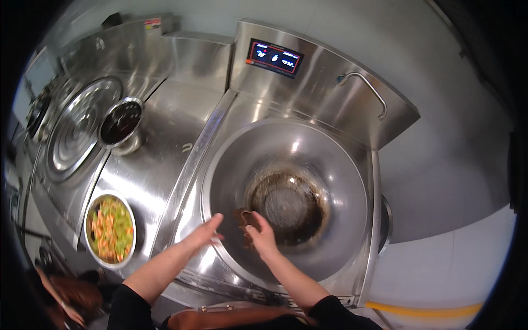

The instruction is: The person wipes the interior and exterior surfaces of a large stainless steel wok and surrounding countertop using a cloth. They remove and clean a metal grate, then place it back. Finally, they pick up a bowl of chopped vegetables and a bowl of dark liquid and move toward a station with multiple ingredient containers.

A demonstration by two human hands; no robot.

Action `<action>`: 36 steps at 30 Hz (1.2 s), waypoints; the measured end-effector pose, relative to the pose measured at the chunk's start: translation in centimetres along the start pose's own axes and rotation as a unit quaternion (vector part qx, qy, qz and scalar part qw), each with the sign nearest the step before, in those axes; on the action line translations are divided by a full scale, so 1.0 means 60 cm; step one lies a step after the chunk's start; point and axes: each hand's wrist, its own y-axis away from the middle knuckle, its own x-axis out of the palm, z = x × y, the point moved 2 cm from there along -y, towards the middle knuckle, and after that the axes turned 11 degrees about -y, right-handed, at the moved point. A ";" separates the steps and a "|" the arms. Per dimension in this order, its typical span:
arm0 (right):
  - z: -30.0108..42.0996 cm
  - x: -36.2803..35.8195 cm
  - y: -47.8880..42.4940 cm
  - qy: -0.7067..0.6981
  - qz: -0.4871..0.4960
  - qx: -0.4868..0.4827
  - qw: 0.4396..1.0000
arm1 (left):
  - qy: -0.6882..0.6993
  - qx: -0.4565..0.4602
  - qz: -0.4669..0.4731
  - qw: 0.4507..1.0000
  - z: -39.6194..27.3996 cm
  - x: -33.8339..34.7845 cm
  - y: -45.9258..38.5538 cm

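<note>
Before me a large steel wok (342, 185) is set into the range, with brown residue and a shine of liquid around its bottom. My right hand (262, 237) is over the wok's near left part and grips a dark brown, crumpled piece (243, 218); whether it is cloth or food I cannot tell. Just left of it, at the wok's rim, my left hand (210, 232) has its fingers apart and holds nothing. Farther left, a steel bowl of chopped green and orange pieces (110, 229) stands on the steel counter.
A steel pot of dark liquid (121, 123) stands at the upper left, beside a large round steel lid (78, 128). A curved faucet (373, 90) and a lit control display (275, 57) are on the backsplash. Another person's arm (57, 293) shows at the lower left.
</note>
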 end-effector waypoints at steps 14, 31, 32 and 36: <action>0.533 -0.185 -0.690 0.228 -0.342 -0.589 0.696 | -0.634 0.232 -0.364 0.641 -0.014 -0.386 -0.304; 0.460 0.140 -0.956 0.552 -0.156 -0.689 0.443 | -0.651 0.205 -0.340 0.647 -0.038 -0.391 -0.309; 0.463 0.089 -0.929 0.522 -0.188 -0.674 0.487 | -0.650 0.180 -0.340 0.655 -0.031 -0.396 -0.306; 0.447 -0.193 -0.867 0.452 -0.440 -0.565 0.532 | -0.651 0.197 -0.337 0.651 -0.025 -0.393 -0.314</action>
